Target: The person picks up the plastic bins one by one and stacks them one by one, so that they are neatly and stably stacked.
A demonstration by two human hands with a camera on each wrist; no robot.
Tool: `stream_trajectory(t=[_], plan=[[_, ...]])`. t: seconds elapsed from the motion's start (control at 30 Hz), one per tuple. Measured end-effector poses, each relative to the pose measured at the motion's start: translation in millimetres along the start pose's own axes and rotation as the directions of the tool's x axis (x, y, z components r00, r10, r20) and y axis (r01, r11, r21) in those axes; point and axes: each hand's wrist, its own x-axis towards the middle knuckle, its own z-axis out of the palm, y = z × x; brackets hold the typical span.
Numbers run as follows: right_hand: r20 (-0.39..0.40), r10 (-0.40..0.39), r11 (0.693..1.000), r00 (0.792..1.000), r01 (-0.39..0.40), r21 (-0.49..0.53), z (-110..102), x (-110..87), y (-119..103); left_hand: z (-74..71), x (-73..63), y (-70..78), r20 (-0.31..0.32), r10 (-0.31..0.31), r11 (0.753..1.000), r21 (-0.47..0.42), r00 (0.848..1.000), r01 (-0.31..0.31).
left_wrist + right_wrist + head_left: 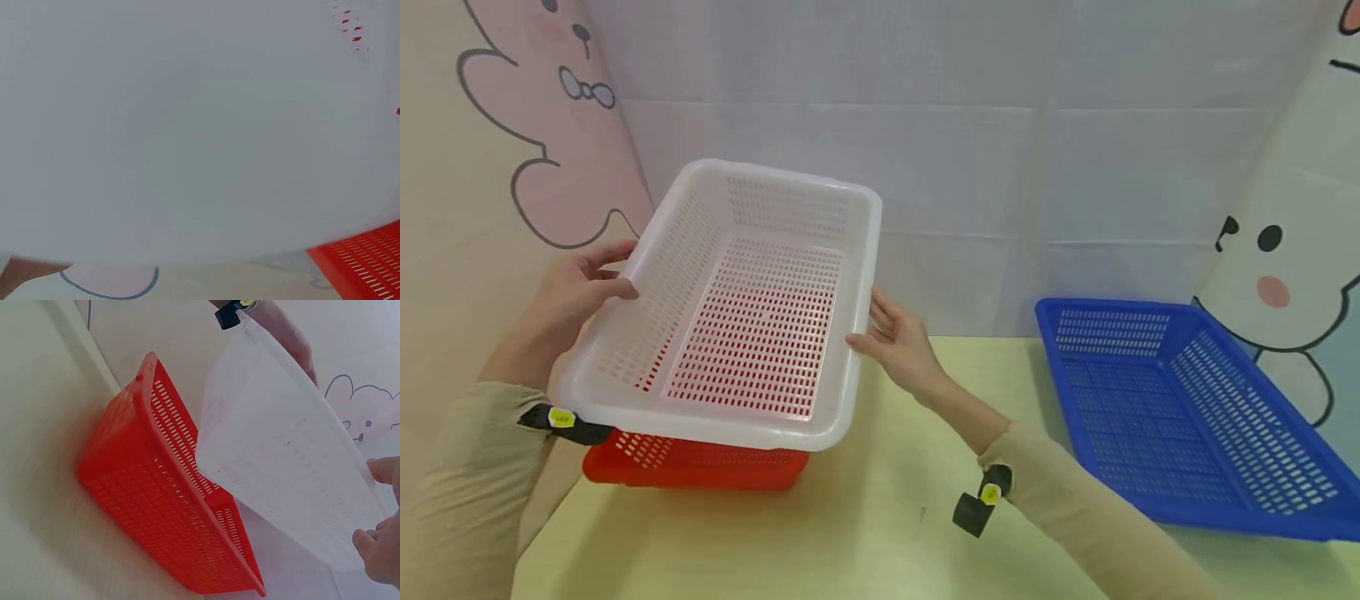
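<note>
And there it was, the white rectangular plastic basket (700, 421), held aloft and tilted above the red perforated plastic basket (715, 467)! The left hand (568, 292) gripped its left rim, the right hand (902, 346) pinched the right one, thumb over the edge: hands well apart, both clamped on. Below, the red one sat on the pale yellow tabletop (880, 550) (whether the two baskets touched, I couldn't tell). Over on the right lay the blue rectangular plastic basket (1150, 433).

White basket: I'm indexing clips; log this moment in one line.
left hand, right hand: hold tilted white plastic basket | red basket: below | blue basket: on table
</note>
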Motion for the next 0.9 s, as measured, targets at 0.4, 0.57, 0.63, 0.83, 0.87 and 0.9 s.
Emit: stream_trajectory(t=[0.4, 0.57, 0.63, 0.83, 0.87, 0.9], plan=[[0.004, -0.023, 0.999, 1.0, 0.024, -0.047, 16, 3.6, 21, -14.7, -10.7, -5.4, -0.042, 0.016, 1.0, 0.022, 0.999, -0.015], [0.008, 0.004, 0.999, 1.0, -0.003, -0.032, 19, 3.9, 25, -14.5, -13.8, -11.0, -0.02, 0.01, 1.0, 0.005, 1.0, -0.01], [0.008, 0.015, 1.0, 1.0, -0.015, -0.024, 19, 3.7, 26, -13.3, -14.2, -14.1, -0.013, -0.004, 1.0, 0.026, 1.0, 0.004], [-0.002, 0.035, 0.999, 0.999, -0.035, -0.018, 17, 3.0, 28, -8.2, -13.1, -25.8, 0.043, -0.023, 0.998, 0.065, 0.999, 0.02], [-0.004, 0.041, 0.999, 0.999, -0.041, -0.01, 16, 2.6, 28, -7.3, -13.4, -27.8, 0.061, -0.029, 0.996, 0.091, 0.998, 0.023], [-0.004, 0.045, 0.999, 0.999, -0.045, -0.004, 16, 2.4, 29, -6.3, -13.8, -30.0, 0.082, -0.034, 0.992, 0.12, 0.996, 0.024]])
